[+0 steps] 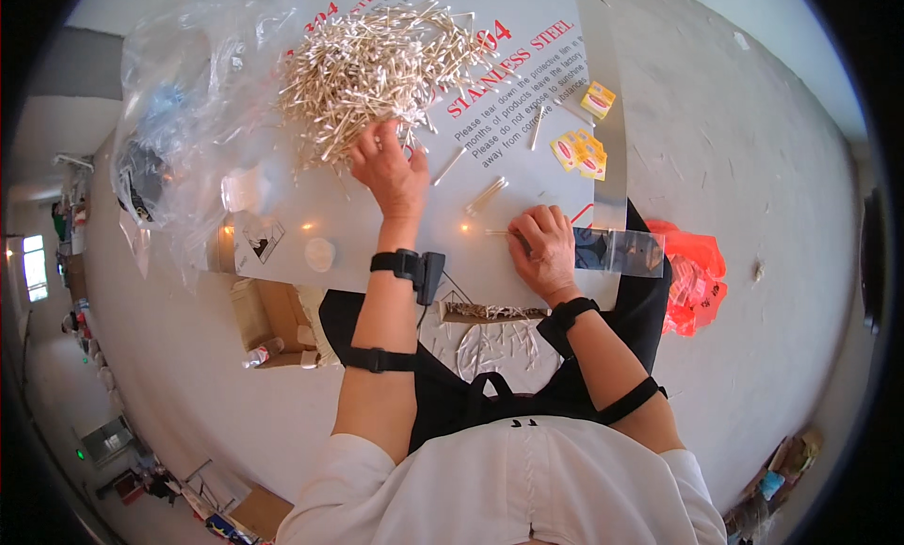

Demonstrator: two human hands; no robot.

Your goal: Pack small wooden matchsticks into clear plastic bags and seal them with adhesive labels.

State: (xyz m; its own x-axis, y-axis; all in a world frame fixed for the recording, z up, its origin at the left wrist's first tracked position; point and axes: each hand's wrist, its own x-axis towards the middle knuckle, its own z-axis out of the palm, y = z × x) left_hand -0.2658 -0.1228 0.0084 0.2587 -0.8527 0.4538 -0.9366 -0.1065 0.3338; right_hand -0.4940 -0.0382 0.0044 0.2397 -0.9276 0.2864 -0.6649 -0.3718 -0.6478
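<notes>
A large heap of cotton swabs [372, 74] covers the upper left of the grey sheet-topped table [443, 173]. At its near edge is my left hand [388, 168], its fingers bent and closed on cotton swabs; the fingertips are partly hidden among the sticks. My right hand [543, 248] rests lower on the sheet, curled shut, with thin swab ends [496, 231] showing at its left side. Between the hands lies a small bunch of swabs [487, 195]. Right beside my right hand is a clear plastic packet [636, 253] with a dark part.
Yellow cards [579, 154] lie at the table's right, with another yellow card [598, 99] above them. A crumpled clear plastic bag [179, 121] covers the left side. Below the table are an open cardboard box [273, 324] and, at right, a red plastic bag [694, 276].
</notes>
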